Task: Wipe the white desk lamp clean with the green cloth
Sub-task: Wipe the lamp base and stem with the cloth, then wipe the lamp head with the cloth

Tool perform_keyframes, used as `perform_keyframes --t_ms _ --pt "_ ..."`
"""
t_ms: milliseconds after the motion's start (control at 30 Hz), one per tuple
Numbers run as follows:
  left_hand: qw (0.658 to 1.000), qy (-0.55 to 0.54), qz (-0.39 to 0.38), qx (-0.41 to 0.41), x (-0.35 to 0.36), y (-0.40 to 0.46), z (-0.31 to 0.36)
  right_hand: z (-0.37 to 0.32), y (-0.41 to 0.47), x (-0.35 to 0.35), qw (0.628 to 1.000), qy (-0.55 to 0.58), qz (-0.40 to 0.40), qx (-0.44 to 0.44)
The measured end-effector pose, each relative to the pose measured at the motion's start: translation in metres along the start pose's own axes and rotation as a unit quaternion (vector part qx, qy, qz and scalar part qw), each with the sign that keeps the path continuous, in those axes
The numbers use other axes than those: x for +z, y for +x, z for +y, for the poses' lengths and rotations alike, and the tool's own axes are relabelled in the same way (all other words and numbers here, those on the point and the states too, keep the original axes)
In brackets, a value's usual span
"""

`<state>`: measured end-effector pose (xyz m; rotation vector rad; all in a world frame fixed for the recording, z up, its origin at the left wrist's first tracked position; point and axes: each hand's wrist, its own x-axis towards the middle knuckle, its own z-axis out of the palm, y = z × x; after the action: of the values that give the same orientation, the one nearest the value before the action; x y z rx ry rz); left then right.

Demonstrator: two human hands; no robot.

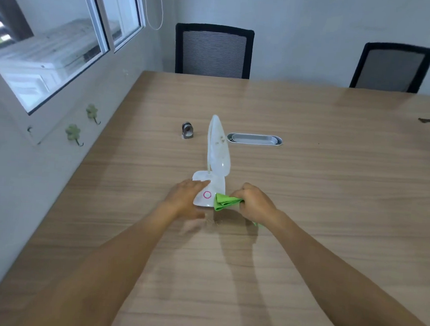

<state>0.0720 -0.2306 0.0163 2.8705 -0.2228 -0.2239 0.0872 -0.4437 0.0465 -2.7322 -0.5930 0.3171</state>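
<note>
A white desk lamp (218,148) stands on the wooden table (309,184), its long head folded upward and its base bearing a pink ring. My left hand (186,197) rests on the left side of the lamp's base, fingers wrapped against it. My right hand (255,202) is closed around a bunched green cloth (225,201), which presses against the right edge of the base. Part of the cloth is hidden inside my fist.
A small metal object (187,130) sits left of the lamp head, and an oval grey cable tray (255,139) is set into the table behind it. Two black mesh chairs (213,51) stand at the far edge. A wall with a window runs along the left.
</note>
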Motion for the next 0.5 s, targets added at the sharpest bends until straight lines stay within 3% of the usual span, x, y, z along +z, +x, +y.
perform_keyframes --t_ms 167,233,500 --pt "0.996 -0.078 0.011 0.042 -0.016 -0.009 0.021 -0.016 -0.005 -0.011 0.999 0.018 -0.012 -0.031" --pt "0.992 -0.116 0.037 0.028 -0.020 -0.010 0.027 -0.020 -0.006 -0.014 0.999 0.028 -0.021 -0.032" --pt "0.977 -0.213 0.016 -0.024 -0.022 -0.017 0.015 -0.017 -0.019 -0.020 0.994 0.057 -0.082 -0.045"
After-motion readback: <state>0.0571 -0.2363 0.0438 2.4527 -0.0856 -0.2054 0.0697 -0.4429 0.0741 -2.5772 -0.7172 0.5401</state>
